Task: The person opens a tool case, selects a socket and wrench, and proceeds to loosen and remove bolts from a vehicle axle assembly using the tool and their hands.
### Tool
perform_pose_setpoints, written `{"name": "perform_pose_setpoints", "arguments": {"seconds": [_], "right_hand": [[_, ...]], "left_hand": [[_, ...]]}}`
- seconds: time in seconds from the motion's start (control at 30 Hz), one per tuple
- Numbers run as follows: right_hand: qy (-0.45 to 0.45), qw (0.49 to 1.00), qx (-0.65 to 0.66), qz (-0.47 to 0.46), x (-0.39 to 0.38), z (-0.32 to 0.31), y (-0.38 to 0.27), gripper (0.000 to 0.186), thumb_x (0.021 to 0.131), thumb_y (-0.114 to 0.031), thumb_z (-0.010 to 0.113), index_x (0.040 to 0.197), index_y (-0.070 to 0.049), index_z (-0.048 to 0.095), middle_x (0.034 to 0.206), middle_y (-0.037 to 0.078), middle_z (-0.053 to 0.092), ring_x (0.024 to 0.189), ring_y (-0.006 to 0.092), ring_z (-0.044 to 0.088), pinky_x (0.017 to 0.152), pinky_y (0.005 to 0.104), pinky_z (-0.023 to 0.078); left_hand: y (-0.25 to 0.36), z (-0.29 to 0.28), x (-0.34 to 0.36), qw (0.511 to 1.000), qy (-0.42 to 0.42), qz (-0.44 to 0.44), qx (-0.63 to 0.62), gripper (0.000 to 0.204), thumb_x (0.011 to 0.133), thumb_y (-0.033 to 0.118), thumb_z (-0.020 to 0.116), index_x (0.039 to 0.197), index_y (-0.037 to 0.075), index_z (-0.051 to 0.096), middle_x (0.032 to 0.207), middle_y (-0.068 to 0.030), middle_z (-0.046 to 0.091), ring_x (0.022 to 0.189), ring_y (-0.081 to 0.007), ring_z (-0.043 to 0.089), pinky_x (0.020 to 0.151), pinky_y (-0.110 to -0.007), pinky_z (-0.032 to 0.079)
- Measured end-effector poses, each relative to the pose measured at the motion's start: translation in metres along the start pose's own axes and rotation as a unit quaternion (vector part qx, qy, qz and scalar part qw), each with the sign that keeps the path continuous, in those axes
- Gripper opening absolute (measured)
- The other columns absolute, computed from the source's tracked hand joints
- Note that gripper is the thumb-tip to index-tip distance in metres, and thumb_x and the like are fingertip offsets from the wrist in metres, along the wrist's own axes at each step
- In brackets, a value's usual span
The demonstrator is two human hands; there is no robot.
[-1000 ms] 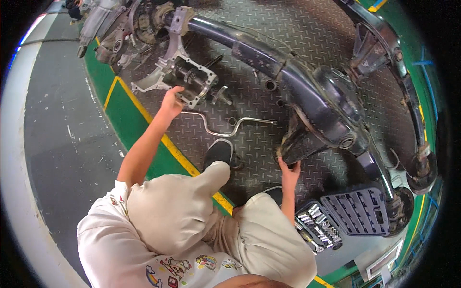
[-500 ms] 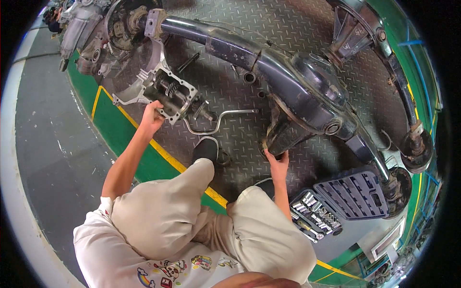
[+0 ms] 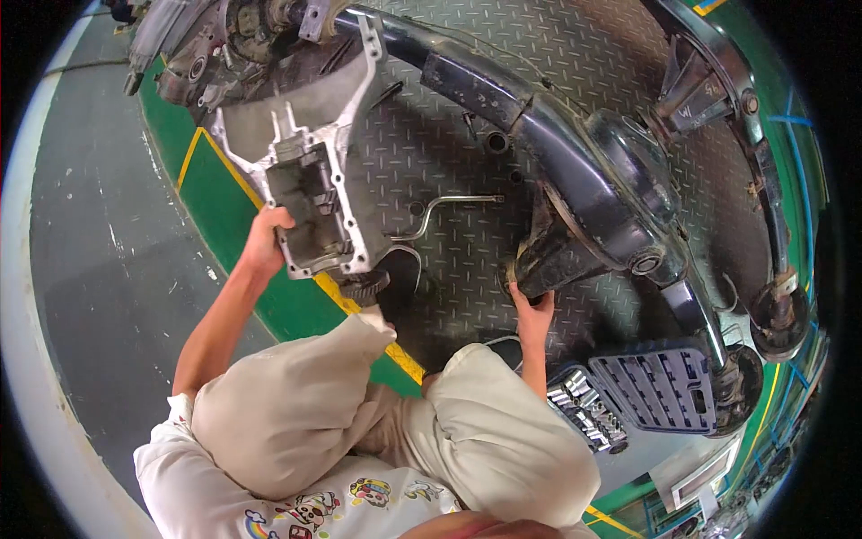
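Observation:
On the left, a grey metal gearbox housing [image 3: 301, 198], flared at its far end, stands tilted up above the floor with its open side toward me. My left hand [image 3: 267, 235] is closed round its left edge, thumb over the rim. A dark toothed gear [image 3: 364, 285] sticks out below the housing's near end, close to my left knee. My right hand [image 3: 535, 314] is wrapped round the near end of the dark nose [image 3: 558, 259] of a black vehicle axle [image 3: 575, 157]. Its fingertips are partly hidden beneath that nose.
A bent metal bar [image 3: 458, 198] lies on the tread-plate floor [image 3: 449, 256] right of the housing. An open socket case [image 3: 654, 388] with several sockets [image 3: 584, 409] rests by my right knee. A second axle [image 3: 754, 148] is at the far right; more gearbox parts [image 3: 193, 76] sit far left.
My left hand has raised and tilted the gearbox housing, so it looks larger and its geared end has come closer to my knee. My right hand keeps its grip on the axle nose.

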State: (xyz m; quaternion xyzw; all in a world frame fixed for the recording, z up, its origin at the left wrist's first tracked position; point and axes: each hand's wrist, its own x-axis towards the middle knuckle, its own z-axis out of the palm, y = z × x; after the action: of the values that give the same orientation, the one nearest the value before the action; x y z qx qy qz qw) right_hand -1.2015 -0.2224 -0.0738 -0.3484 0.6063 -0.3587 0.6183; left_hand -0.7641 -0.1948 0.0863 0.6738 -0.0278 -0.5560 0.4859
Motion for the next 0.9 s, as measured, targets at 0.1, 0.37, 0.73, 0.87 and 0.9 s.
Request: {"name": "perform_pose_setpoints", "arguments": {"seconds": [0.1,0.37,0.73,0.87,0.9], "right_hand": [[0.003,1.000,0.009,0.008,-0.003,0.000,0.001,0.050,0.084,-0.007,0.081,0.126,0.003,0.056,0.123,0.009,0.063,0.110,0.0175,0.058,0.100,0.0288,0.042],[-0.023,0.998,0.057,-0.025,0.003,-0.008,0.011,0.053,0.081,0.008,0.074,0.129,0.003,0.052,0.122,0.010,0.063,0.108,0.0185,0.062,0.099,0.0301,0.046],[0.021,0.995,0.090,-0.043,0.000,0.026,-0.008,0.042,0.078,0.002,0.078,0.115,0.002,0.058,0.110,0.008,0.068,0.097,0.0170,0.062,0.090,0.0299,0.049],[0.049,0.997,0.036,-0.042,-0.005,0.007,-0.003,0.045,0.075,0.005,0.079,0.114,0.001,0.057,0.110,0.007,0.065,0.099,0.0162,0.062,0.090,0.0296,0.049],[0.051,0.997,0.043,-0.036,-0.004,0.007,0.001,0.045,0.075,0.005,0.079,0.114,0.001,0.057,0.110,0.007,0.065,0.099,0.0162,0.062,0.090,0.0296,0.049]], "left_hand": [[0.032,0.005,-0.010,0.996,-0.055,0.070,-0.016,0.049,0.068,0.008,0.052,0.116,-0.001,0.059,0.099,-0.0098,0.065,0.086,-0.0235,0.065,0.080,-0.036,0.056],[0.163,0.084,0.033,0.947,0.006,0.287,0.148,0.023,0.073,0.005,0.050,0.094,0.008,0.059,0.079,0.0017,0.055,0.072,-0.0108,0.055,0.071,-0.030,0.050],[0.283,0.259,0.205,0.785,-0.339,0.303,0.420,0.014,0.072,0.005,0.057,0.059,0.009,0.056,0.056,0.0000,0.051,0.049,-0.0109,0.048,0.046,-0.028,0.033],[0.290,0.304,0.221,0.803,-0.250,0.189,0.507,0.004,0.072,0.007,0.060,0.069,0.007,0.062,0.062,0.0003,0.055,0.056,-0.0111,0.052,0.050,-0.028,0.040],[0.297,0.304,0.231,0.800,-0.251,0.184,0.514,0.004,0.072,0.007,0.060,0.069,0.007,0.062,0.062,0.0003,0.055,0.056,-0.0111,0.052,0.050,-0.028,0.040]]}}
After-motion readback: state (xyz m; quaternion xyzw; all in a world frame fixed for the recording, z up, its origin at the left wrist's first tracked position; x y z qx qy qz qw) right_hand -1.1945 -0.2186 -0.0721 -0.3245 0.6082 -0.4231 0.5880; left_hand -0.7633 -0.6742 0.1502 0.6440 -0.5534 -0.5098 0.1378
